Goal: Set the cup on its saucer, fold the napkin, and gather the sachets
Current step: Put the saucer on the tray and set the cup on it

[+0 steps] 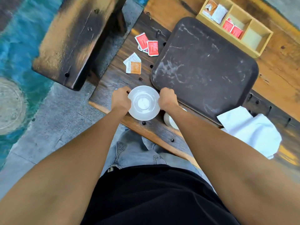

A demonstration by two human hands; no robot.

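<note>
A white saucer (143,103) rests on the dark wooden table near its front edge. My left hand (120,99) grips its left rim and my right hand (167,99) grips its right rim. The white cup (170,121) stands just right of the saucer, mostly hidden under my right forearm. A crumpled white napkin (253,130) lies to the right, by the tray's near corner. Loose red sachets (147,44) and an orange-and-white sachet pair (134,64) lie on the table beyond the saucer.
A large dark tray (204,67) lies right of the saucer. Behind it a tan divided box (259,51) holds more sachets (232,29). A wooden bench (73,38) stands left of the table, over a blue floor.
</note>
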